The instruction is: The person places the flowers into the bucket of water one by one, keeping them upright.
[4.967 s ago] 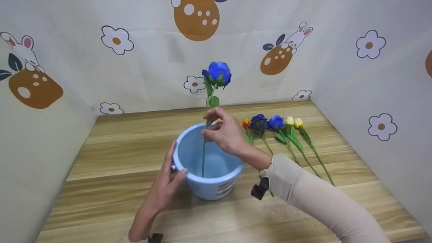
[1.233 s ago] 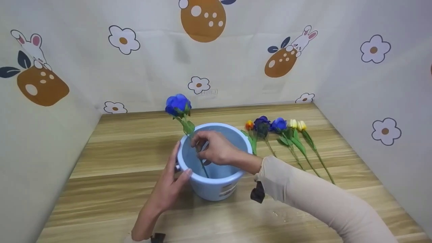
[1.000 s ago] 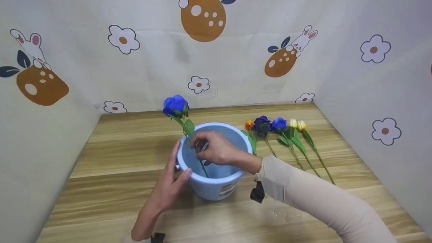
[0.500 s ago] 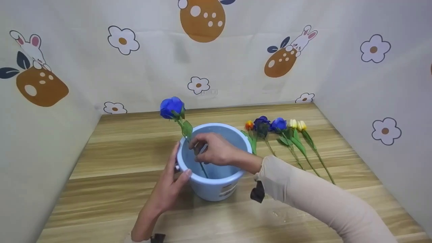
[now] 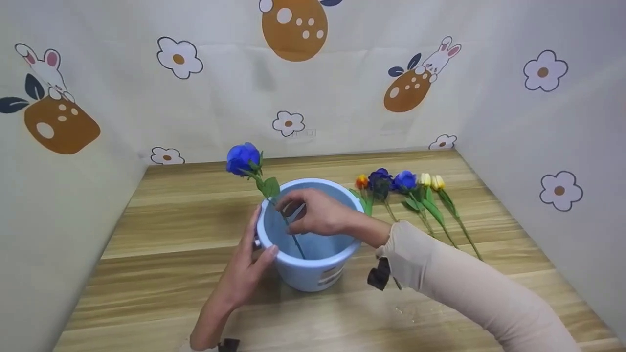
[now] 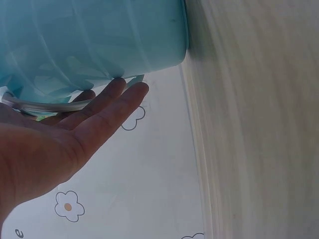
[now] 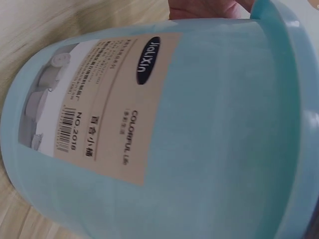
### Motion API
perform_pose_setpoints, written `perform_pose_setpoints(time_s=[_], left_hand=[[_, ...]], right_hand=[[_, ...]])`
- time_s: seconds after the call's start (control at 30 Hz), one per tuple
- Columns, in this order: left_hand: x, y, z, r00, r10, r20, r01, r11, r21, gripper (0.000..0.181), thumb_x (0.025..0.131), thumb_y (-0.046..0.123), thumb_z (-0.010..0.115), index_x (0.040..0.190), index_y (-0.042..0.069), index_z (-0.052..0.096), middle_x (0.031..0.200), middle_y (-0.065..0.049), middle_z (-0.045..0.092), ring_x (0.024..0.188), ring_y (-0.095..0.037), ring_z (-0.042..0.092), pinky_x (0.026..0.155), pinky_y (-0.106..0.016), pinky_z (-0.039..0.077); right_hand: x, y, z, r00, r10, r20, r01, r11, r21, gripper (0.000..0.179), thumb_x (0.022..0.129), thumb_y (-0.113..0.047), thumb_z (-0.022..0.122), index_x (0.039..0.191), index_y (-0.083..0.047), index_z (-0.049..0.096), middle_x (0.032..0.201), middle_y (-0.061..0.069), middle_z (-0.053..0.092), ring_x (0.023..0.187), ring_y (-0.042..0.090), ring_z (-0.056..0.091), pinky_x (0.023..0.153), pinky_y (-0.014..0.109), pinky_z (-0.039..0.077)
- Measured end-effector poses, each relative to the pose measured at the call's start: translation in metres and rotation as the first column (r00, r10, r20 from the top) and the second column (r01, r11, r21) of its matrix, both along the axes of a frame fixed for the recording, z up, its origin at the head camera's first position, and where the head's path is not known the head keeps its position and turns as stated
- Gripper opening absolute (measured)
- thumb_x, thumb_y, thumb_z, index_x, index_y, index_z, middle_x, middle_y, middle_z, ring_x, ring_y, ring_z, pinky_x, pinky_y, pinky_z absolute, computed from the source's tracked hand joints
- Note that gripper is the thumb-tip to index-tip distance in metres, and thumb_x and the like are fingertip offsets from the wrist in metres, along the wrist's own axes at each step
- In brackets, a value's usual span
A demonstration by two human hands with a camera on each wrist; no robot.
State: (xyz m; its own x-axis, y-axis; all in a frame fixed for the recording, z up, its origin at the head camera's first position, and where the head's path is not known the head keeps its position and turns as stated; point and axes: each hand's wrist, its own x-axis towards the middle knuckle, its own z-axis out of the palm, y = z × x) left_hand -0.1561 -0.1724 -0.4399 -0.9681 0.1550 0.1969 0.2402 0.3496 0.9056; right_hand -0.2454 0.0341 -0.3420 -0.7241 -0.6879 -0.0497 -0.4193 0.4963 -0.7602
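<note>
A blue plastic bucket [image 5: 303, 276] stands on the wooden table, and a handle shows at its side in the left wrist view. My left hand [image 5: 242, 274] steadies it, thumb on the rim and fairly straight fingers [image 6: 112, 112] against the outer wall. One artificial blue rose [image 5: 243, 159] leans left over the rim, its stem end inside the bucket. My right hand [image 5: 320, 212] is over the bucket opening, thumb and forefinger apart on either side of the stem, loosely bent. In the right wrist view the bucket's label [image 7: 109, 104] fills much of the picture.
Right of the bucket lie several more artificial flowers: an orange one [image 5: 362, 181], a dark blue rose [image 5: 380, 182], a blue rose [image 5: 404, 181] and pale yellow tulips [image 5: 437, 183]. Patterned cloth walls [image 5: 215, 98] enclose the table [image 5: 161, 283].
The blue rose went from upright over the bucket to leaning left on its rim. My right hand lowered with it, then its fingers loosened and drew slightly right. The left hand stayed at the bucket.
</note>
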Motion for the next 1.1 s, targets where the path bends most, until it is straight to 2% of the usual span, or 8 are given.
perform_pose_setpoints(time_s=[0.1, 0.3, 0.57, 0.7, 0.93, 1.1], left_hand=[[0.0, 0.0, 0.0, 1.0, -0.002, 0.007, 0.002, 1.0, 0.005, 0.078, 0.108, 0.039, 0.054, 0.171, 0.036, 0.008, 0.179, -0.01, 0.013, 0.158, -0.049, 0.029, 0.119, -0.069, 0.038], [0.001, 0.001, 0.001, 1.0, 0.008, 0.011, -0.008, 1.0, 0.0, 0.078, 0.107, 0.041, 0.053, 0.171, 0.034, 0.009, 0.179, -0.009, 0.015, 0.158, -0.046, 0.03, 0.121, -0.069, 0.036], [0.001, 0.001, 0.002, 1.0, 0.016, 0.012, -0.016, 1.0, -0.009, 0.078, 0.107, 0.043, 0.054, 0.171, 0.037, 0.009, 0.179, -0.008, 0.015, 0.158, -0.044, 0.03, 0.123, -0.068, 0.033], [0.001, 0.0, 0.001, 1.0, 0.02, 0.0, -0.02, 1.0, -0.014, 0.078, 0.107, 0.041, 0.054, 0.171, 0.037, 0.009, 0.178, -0.009, 0.018, 0.158, -0.044, 0.032, 0.123, -0.067, 0.034], [0.001, 0.001, 0.002, 1.0, 0.019, 0.016, -0.019, 1.0, 0.001, 0.078, 0.107, 0.039, 0.055, 0.17, 0.039, 0.01, 0.179, -0.007, 0.015, 0.159, -0.043, 0.029, 0.123, -0.066, 0.034], [0.0, 0.001, 0.002, 1.0, 0.019, 0.004, -0.019, 1.0, 0.0, 0.079, 0.107, 0.038, 0.055, 0.171, 0.037, 0.009, 0.179, -0.007, 0.014, 0.16, -0.043, 0.027, 0.124, -0.065, 0.031]], right_hand=[[0.0, 0.002, 0.003, 1.0, -0.008, -0.007, 0.008, 1.0, -0.011, 0.046, 0.089, -0.004, 0.078, 0.134, -0.004, 0.068, 0.13, 0.016, 0.071, 0.119, 0.036, 0.07, 0.087, 0.033, 0.066], [0.0, 0.007, 0.01, 0.999, -0.045, -0.008, 0.045, 0.999, -0.025, 0.047, 0.089, -0.008, 0.08, 0.134, -0.006, 0.068, 0.128, 0.017, 0.072, 0.113, 0.031, 0.072, 0.081, 0.032, 0.067], [0.0, 0.019, 0.02, 0.995, -0.1, 0.008, 0.1, 0.992, -0.07, 0.047, 0.09, -0.005, 0.078, 0.135, -0.01, 0.068, 0.127, 0.015, 0.072, 0.111, 0.03, 0.073, 0.085, 0.036, 0.067], [-0.001, 0.027, 0.024, 0.991, -0.127, 0.048, 0.131, 0.985, -0.113, 0.046, 0.091, -0.005, 0.077, 0.136, -0.01, 0.067, 0.126, 0.016, 0.071, 0.108, 0.031, 0.074, 0.085, 0.038, 0.067], [-0.005, 0.041, 0.028, 0.986, -0.146, 0.087, 0.159, 0.973, -0.168, 0.052, 0.092, -0.002, 0.076, 0.143, -0.004, 0.062, 0.132, 0.026, 0.067, 0.107, 0.032, 0.075, 0.083, 0.039, 0.068], [-0.008, 0.054, 0.034, 0.982, -0.166, 0.09, 0.182, 0.959, -0.215, 0.051, 0.093, 0.001, 0.075, 0.142, -0.006, 0.063, 0.132, 0.027, 0.065, 0.106, 0.033, 0.075, 0.082, 0.039, 0.068]])
